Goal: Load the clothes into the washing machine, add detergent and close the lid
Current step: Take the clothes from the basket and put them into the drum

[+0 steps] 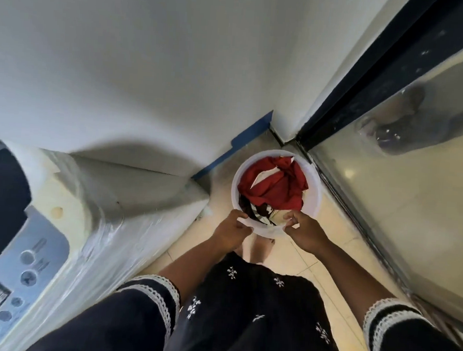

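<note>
A round white plastic bucket (pixel 276 161) stands upright on the pale tiled floor (pixel 287 257), its open mouth facing straight up at the camera, in the corner where a white wall (pixel 150 62) with a blue skirting strip (pixel 243 138) meets a dark-framed glass door (pixel 389 147). Inside lie crumpled clothes (pixel 274 186): a soft red cloth on top, with dark and striped pieces showing beneath at the near side. The left hand (pixel 232 229) grips the near rim, fingers curled over its edge; the right hand (pixel 304 231) pinches the same rim just beside it, thumb and fingers bent round the smooth plastic. To the left, the washing machine (pixel 67 233) is wrapped in wrinkled clear film, its grey control panel (pixel 18 279) of round buttons running along the near edge. Both dark sleeves (pixel 140 321) end in white lace trim.
</note>
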`<control>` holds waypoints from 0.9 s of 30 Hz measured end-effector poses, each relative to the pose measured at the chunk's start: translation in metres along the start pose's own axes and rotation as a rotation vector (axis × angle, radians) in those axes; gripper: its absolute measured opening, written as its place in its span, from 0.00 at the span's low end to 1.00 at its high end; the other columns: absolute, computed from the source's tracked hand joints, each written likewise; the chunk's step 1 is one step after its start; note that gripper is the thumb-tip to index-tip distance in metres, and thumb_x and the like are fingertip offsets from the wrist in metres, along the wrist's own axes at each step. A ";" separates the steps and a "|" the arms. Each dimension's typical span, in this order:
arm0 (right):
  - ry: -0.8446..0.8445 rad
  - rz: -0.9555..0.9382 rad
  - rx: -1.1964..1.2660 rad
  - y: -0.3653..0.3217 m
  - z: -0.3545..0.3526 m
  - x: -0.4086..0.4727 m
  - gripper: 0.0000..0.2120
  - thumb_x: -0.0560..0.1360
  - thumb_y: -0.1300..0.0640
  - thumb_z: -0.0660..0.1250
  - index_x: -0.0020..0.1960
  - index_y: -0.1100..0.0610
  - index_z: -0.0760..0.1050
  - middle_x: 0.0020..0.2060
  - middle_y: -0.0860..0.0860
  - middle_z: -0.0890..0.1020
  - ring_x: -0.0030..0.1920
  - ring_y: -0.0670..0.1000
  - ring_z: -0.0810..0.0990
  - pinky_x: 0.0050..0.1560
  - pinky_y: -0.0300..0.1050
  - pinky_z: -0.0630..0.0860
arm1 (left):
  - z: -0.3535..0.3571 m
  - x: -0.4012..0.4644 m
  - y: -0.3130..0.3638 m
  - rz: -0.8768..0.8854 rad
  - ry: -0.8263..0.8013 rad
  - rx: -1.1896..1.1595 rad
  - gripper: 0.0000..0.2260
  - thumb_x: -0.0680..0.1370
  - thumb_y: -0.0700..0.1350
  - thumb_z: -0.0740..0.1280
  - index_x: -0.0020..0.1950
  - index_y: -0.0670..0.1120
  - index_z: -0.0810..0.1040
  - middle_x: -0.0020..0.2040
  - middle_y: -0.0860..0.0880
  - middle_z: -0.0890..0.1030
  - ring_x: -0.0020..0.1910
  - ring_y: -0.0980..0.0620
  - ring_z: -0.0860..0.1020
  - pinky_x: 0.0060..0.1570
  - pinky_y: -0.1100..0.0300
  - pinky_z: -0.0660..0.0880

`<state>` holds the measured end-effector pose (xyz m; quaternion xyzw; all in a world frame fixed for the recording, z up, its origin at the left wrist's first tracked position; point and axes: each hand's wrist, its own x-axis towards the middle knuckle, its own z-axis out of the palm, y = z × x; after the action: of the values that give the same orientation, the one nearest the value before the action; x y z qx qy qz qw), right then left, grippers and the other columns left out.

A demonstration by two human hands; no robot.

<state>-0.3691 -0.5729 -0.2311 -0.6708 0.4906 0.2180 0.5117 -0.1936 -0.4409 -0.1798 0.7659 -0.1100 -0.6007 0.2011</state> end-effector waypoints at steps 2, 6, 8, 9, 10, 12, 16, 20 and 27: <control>-0.078 -0.006 -0.127 0.005 0.020 0.034 0.16 0.75 0.59 0.68 0.63 0.55 0.75 0.58 0.53 0.77 0.58 0.56 0.78 0.53 0.43 0.72 | -0.001 0.038 -0.004 0.009 0.013 0.074 0.15 0.78 0.45 0.68 0.63 0.49 0.70 0.50 0.46 0.81 0.45 0.51 0.77 0.40 0.64 0.72; -0.250 -0.039 -0.411 0.019 0.062 0.112 0.23 0.76 0.55 0.66 0.70 0.52 0.69 0.71 0.55 0.65 0.61 0.60 0.76 0.57 0.50 0.75 | -0.002 0.114 -0.020 0.022 0.045 0.129 0.16 0.80 0.46 0.66 0.67 0.45 0.69 0.51 0.47 0.77 0.45 0.51 0.76 0.35 0.68 0.71; -0.254 -0.040 -0.473 0.025 0.080 0.154 0.25 0.77 0.55 0.65 0.73 0.49 0.66 0.75 0.54 0.57 0.62 0.60 0.76 0.57 0.49 0.75 | -0.002 0.148 -0.033 0.016 0.042 0.151 0.16 0.81 0.47 0.65 0.68 0.47 0.68 0.52 0.48 0.76 0.48 0.51 0.75 0.38 0.64 0.72; -0.251 -0.039 -0.489 0.027 0.087 0.173 0.26 0.77 0.55 0.66 0.74 0.46 0.66 0.76 0.53 0.53 0.63 0.60 0.76 0.59 0.50 0.75 | -0.001 0.164 -0.040 0.018 0.046 0.156 0.16 0.81 0.47 0.65 0.68 0.47 0.68 0.53 0.48 0.76 0.49 0.51 0.75 0.41 0.62 0.71; -0.254 -0.040 -0.515 0.029 0.093 0.190 0.27 0.76 0.55 0.66 0.74 0.44 0.66 0.78 0.52 0.47 0.64 0.61 0.75 0.60 0.52 0.75 | -0.001 0.176 -0.047 0.021 0.048 0.159 0.16 0.81 0.46 0.64 0.68 0.48 0.68 0.54 0.48 0.77 0.50 0.51 0.75 0.42 0.63 0.71; -0.309 -0.053 -0.610 0.036 0.107 0.222 0.25 0.77 0.55 0.65 0.72 0.41 0.68 0.79 0.51 0.38 0.69 0.60 0.71 0.63 0.54 0.75 | 0.000 0.200 -0.064 0.018 0.055 0.153 0.16 0.81 0.46 0.64 0.68 0.48 0.69 0.56 0.48 0.78 0.49 0.52 0.75 0.39 0.67 0.70; -0.401 -0.037 -0.781 0.053 0.133 0.263 0.24 0.76 0.55 0.63 0.72 0.52 0.71 0.80 0.52 0.48 0.76 0.57 0.60 0.67 0.58 0.72 | 0.000 0.219 -0.088 0.003 0.067 0.159 0.15 0.81 0.47 0.64 0.68 0.50 0.70 0.55 0.51 0.77 0.48 0.55 0.75 0.37 0.72 0.68; -0.305 -0.017 -0.576 0.043 0.127 0.241 0.20 0.73 0.55 0.68 0.63 0.61 0.74 0.61 0.56 0.78 0.60 0.59 0.79 0.53 0.46 0.76 | -0.006 0.198 -0.094 -0.025 0.059 0.118 0.13 0.81 0.44 0.65 0.65 0.48 0.72 0.50 0.52 0.77 0.39 0.63 0.74 0.30 0.75 0.69; -0.041 0.033 -0.203 0.001 0.066 0.134 0.20 0.72 0.49 0.73 0.27 0.52 0.69 0.26 0.46 0.71 0.35 0.51 0.73 0.32 0.43 0.64 | -0.020 0.115 -0.072 0.020 -0.003 0.145 0.16 0.77 0.44 0.69 0.63 0.51 0.71 0.53 0.49 0.77 0.49 0.52 0.76 0.42 0.65 0.70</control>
<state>-0.2990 -0.5721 -0.3633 -0.7062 0.4667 0.2885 0.4474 -0.1504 -0.4201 -0.3080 0.7765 -0.1615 -0.5901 0.1509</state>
